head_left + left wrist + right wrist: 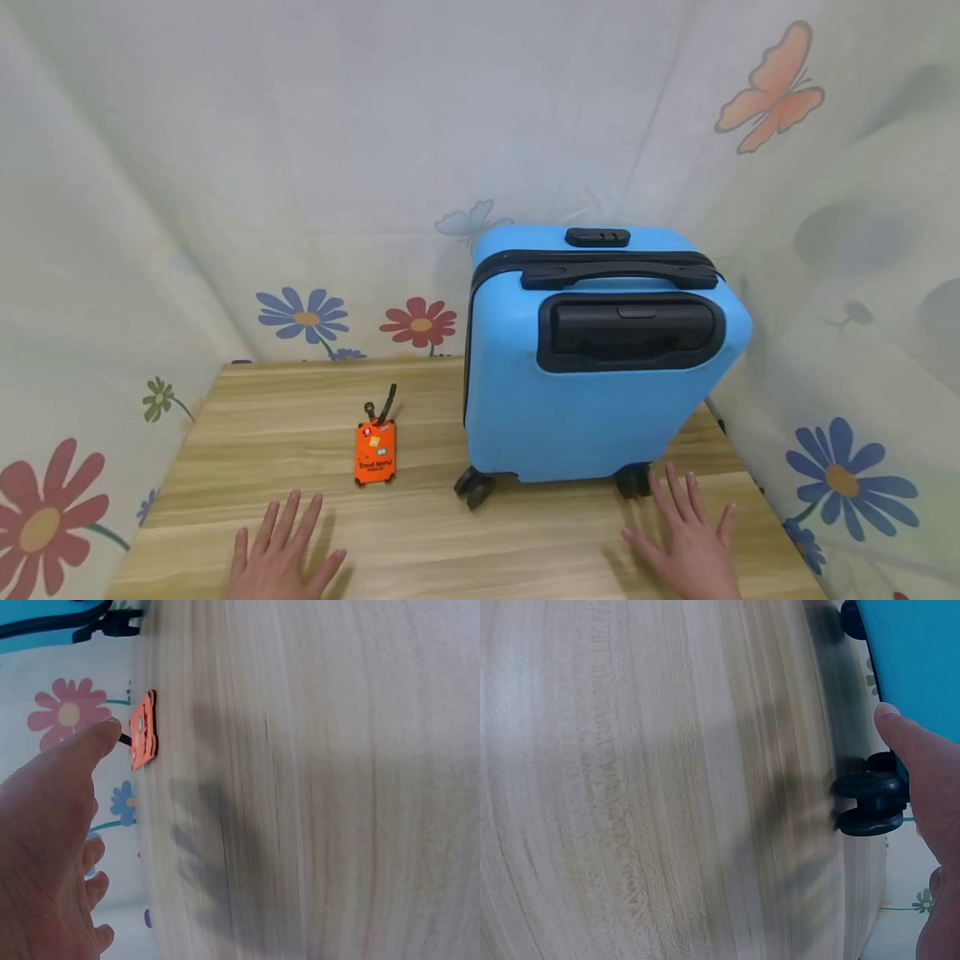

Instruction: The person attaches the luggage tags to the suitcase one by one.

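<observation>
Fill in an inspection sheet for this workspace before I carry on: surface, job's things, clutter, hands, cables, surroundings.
Surface: wood-grain table, hand shadows falling across it.
Job's things: blue suitcase upright on black wheels; orange luggage tag lying apart, to its left, with its black strap apparently unfastened.
Clutter: nothing seen.
Left hand: fingers spread, holding nothing, nearer the tag than the suitcase.
Right hand: fingers spread, holding nothing, near the suitcase's right-hand wheels.
Cables: nothing seen.
Surroundings: pale fabric backdrop behind and on both sides, printed with flowers and butterflies.
</observation>
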{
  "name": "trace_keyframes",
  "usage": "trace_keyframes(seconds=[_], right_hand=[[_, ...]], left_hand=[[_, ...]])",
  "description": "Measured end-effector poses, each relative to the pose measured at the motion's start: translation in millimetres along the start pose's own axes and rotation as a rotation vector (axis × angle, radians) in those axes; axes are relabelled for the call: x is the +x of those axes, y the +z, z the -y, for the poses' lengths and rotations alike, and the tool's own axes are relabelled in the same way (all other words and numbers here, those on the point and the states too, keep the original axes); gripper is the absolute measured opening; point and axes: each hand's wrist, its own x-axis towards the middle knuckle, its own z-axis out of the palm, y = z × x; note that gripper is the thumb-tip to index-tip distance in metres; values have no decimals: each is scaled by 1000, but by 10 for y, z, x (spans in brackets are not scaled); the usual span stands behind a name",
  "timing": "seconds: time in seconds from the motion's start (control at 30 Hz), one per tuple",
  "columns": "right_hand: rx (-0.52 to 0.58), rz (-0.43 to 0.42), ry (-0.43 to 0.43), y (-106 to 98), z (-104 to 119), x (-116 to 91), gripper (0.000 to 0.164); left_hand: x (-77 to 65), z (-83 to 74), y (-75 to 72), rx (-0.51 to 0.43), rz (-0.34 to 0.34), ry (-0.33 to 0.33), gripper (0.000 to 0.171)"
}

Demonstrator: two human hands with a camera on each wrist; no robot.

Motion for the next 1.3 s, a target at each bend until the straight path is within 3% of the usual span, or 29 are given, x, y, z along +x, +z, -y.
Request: trace_keyframes(seconds=[0.67,0.93,1.3], right_hand=[[-9,24,2,33,18,93,107],[-2,90,20,70,21,116,109],[10,32,-9,87,43,111,106]], left_hand=[[63,-1,30,-6,-5,5,97],[49,5,52,25,13,-17,98],[74,-80,42,11,17,-17,97]])
